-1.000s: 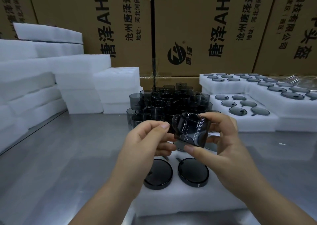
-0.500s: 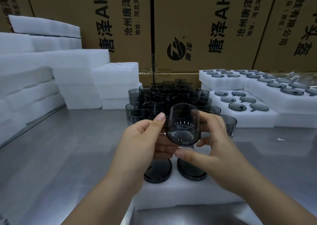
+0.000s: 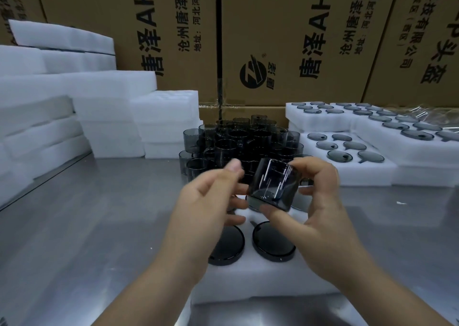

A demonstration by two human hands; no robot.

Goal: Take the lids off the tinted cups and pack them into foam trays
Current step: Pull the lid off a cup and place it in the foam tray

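Gleaming smoky cup (image 3: 272, 186) (cylindrical, tilted) sits in right hand (image 3: 320, 214).

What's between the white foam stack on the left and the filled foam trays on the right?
Lots of dark tinted cups crowded together on the steel table. The head view shows them.

Views: one head-worn wide-angle camera is recording.
Facing: it is looking forward and down across the steel table (image 3: 74, 226).
Nearness: it is sitting close above the left hand (image 3: 208, 201) and right hand (image 3: 320, 209).
Far field: cardboard cartons (image 3: 285, 40) are filling the top edge.
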